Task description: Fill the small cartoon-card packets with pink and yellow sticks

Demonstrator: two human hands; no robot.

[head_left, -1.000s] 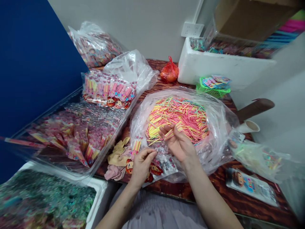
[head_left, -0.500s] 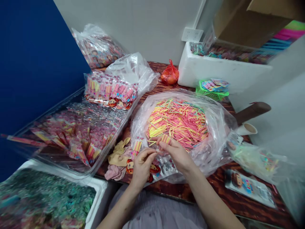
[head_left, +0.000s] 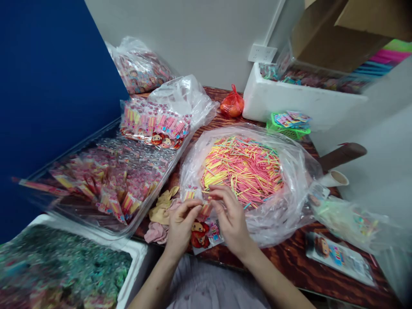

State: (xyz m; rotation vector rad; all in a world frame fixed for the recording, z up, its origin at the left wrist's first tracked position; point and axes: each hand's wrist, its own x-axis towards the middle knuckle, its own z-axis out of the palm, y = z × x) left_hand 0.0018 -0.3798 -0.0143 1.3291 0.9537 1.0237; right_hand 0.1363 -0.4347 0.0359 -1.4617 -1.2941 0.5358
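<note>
My left hand is closed in a pinch at the edge of a small clear plastic packet. Pink and yellow sticks show in or against that packet, between my two hands. My right hand is just to the right, thumb and fingers curved and apart, the thumb close to the sticks. Beneath the hands lie flat printed packets with cartoon faces. Another packet with sticks rests behind my left fingers. Beyond my right hand, a large clear bag lies open around a heap of loose thin coloured sticks.
On the left, a clear tray holds many filled packets, with a foam box below it. Crumpled cloths lie near the table edge. Behind stand a red bag, a green basket and a white foam box.
My right hand has come down and its fingers have spread; the stick bundle it pinched is now between both hands at the packet. The view has shifted slightly.
</note>
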